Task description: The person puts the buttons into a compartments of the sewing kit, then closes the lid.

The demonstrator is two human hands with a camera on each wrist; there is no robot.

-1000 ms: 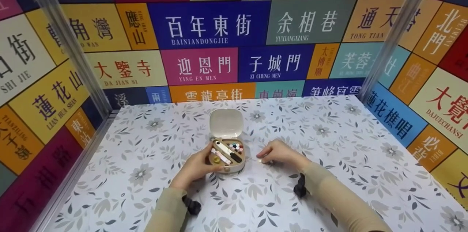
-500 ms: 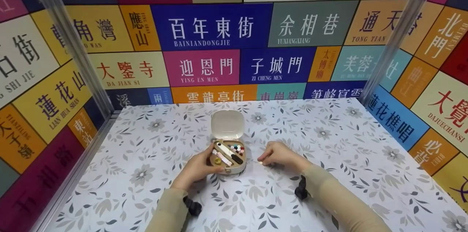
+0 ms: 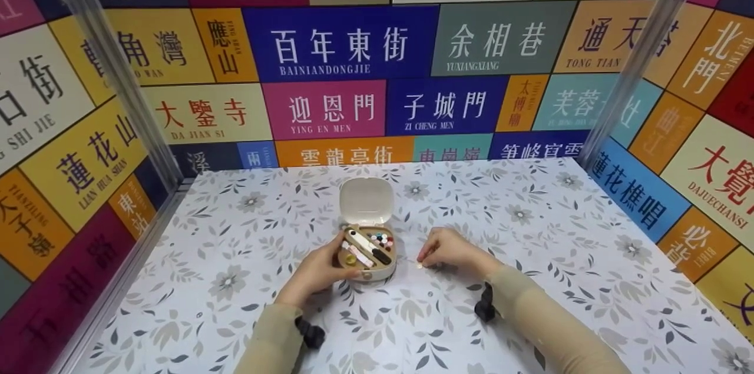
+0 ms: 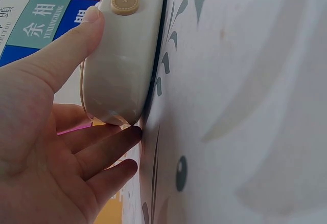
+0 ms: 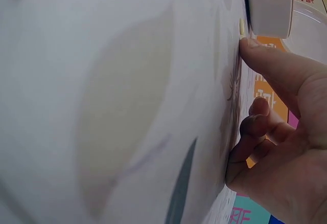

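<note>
Your left hand (image 3: 315,271) grips the open sewing kit (image 3: 366,253) by its near-left side. Your right hand (image 3: 447,251), fingers curled on the table (image 3: 530,256) just right of the kit, touches a small pale piece (image 5: 241,27); whether it is pinched cannot be told. Step in hand: picking it up. Next calls for a fine fingertip pinch.

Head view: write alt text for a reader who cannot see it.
A left hand holds an open cream plastic sewing kit on a floral-patterned table. A right hand rests fingertips beside a tiny pale object.
</note>
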